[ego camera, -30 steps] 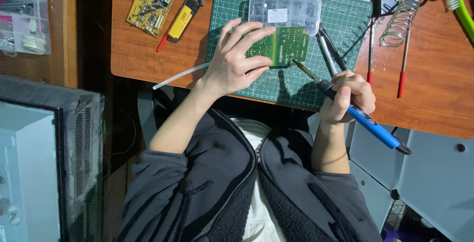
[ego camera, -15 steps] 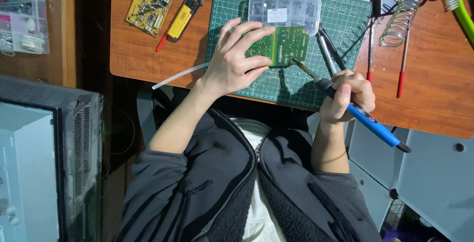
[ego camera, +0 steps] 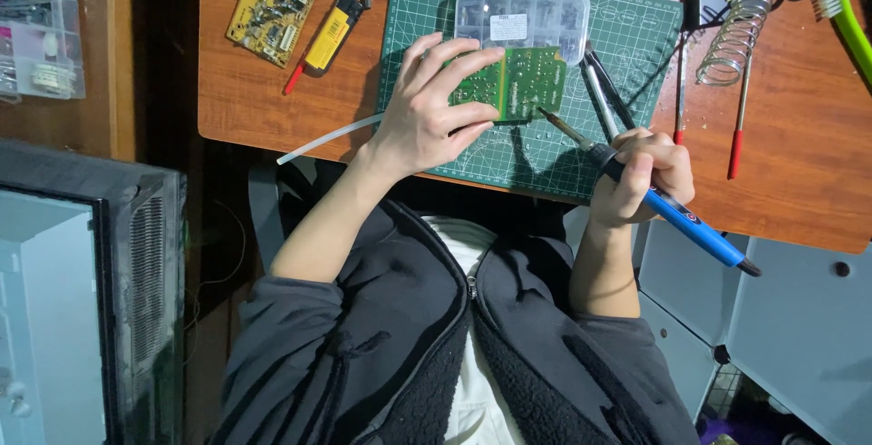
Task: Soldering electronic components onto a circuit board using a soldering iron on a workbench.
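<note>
My left hand [ego camera: 425, 109] grips a green circuit board [ego camera: 522, 82], holding it tilted on the green cutting mat [ego camera: 627, 36]. My right hand [ego camera: 640, 177] is wrapped around a blue-handled soldering iron [ego camera: 677, 213]. Its metal tip touches the board's lower right edge. A clear plastic parts box [ego camera: 522, 16] lies on the mat just behind the board. A white tube [ego camera: 322, 139] runs from under my left wrist off to the left.
A yellow circuit board [ego camera: 272, 4] and a yellow-handled tool [ego camera: 329, 34] lie at the left of the wooden desk [ego camera: 799, 173]. Tweezers [ego camera: 601, 91], a coiled iron stand [ego camera: 740, 23], red-handled screwdrivers [ego camera: 738, 123] and a green brush [ego camera: 849, 18] sit to the right. A computer case [ego camera: 82, 291] stands at the left.
</note>
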